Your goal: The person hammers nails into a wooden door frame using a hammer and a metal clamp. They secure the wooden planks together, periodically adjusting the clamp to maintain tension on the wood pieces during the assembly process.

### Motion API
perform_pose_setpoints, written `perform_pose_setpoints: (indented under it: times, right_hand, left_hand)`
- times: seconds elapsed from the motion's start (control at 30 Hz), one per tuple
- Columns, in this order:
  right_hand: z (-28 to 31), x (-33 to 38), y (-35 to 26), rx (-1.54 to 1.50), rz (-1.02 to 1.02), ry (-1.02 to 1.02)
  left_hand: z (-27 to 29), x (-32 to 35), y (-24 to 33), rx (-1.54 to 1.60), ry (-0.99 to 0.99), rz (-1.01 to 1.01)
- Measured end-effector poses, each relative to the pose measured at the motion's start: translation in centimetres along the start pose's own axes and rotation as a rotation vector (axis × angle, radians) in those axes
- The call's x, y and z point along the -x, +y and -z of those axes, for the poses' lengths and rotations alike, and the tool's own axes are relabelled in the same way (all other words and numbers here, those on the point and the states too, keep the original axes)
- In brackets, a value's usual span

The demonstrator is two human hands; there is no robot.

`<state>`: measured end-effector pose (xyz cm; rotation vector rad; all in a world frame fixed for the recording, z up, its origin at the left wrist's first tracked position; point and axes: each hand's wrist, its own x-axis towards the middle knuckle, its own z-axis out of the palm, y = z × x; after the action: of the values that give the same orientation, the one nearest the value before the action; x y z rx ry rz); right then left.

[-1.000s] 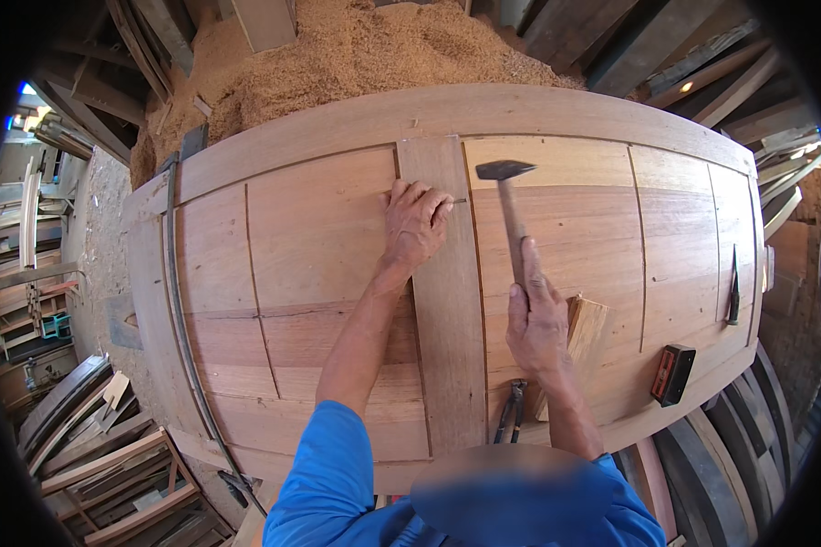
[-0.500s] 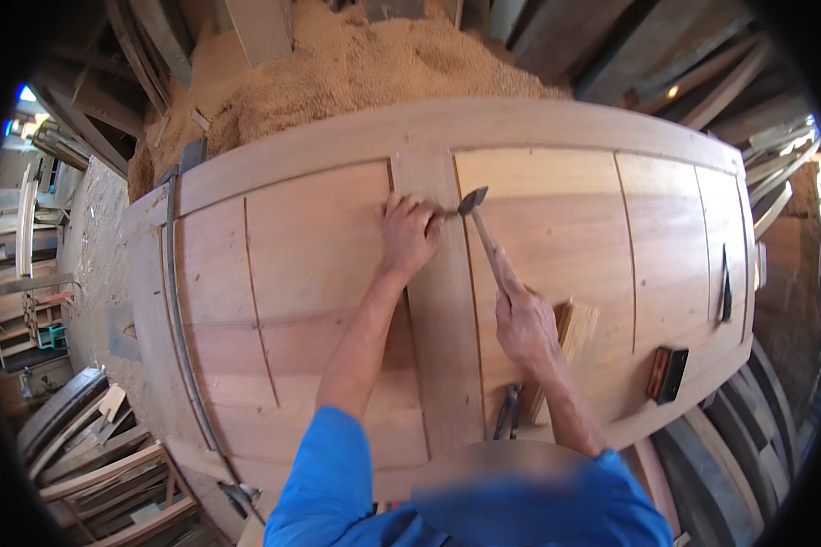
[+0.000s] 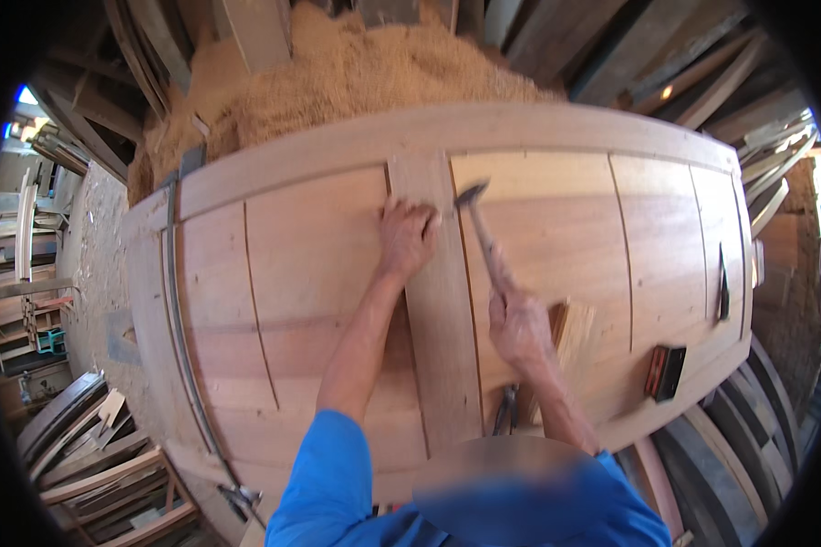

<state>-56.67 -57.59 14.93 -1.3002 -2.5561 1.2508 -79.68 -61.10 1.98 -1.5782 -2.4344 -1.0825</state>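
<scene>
Overall, the panel (image 3: 328,264) fills mid-frame, its rail (image 3: 442,337) running down the centre; the left hand (image 3: 408,237), upper centre, sits at the rail's left edge, fingers curled narrow, contents indeterminable, while the right hand (image 3: 522,326), right of centre, grips the hammer (image 3: 491,252), its head just right of those fingers. Judged on this evidence, a striking step is in hand, and the next move calls for steady left fingers and accurate aim.
</scene>
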Motion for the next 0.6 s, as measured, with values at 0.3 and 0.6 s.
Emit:
perform_pose_setpoints:
  times: [0.3, 0.6]
  right_hand:
    - [1.3, 2.3, 0.2, -0.349, 0.315, 0.382]
    - [0.6, 2.1, 0.8, -0.302, 0.204, 0.289]
  left_hand:
    - [-0.2, 1.6, 0.1, 0.124, 0.051, 0.078]
    - [0.1, 1.2, 0.4, 0.006, -0.028, 0.011]
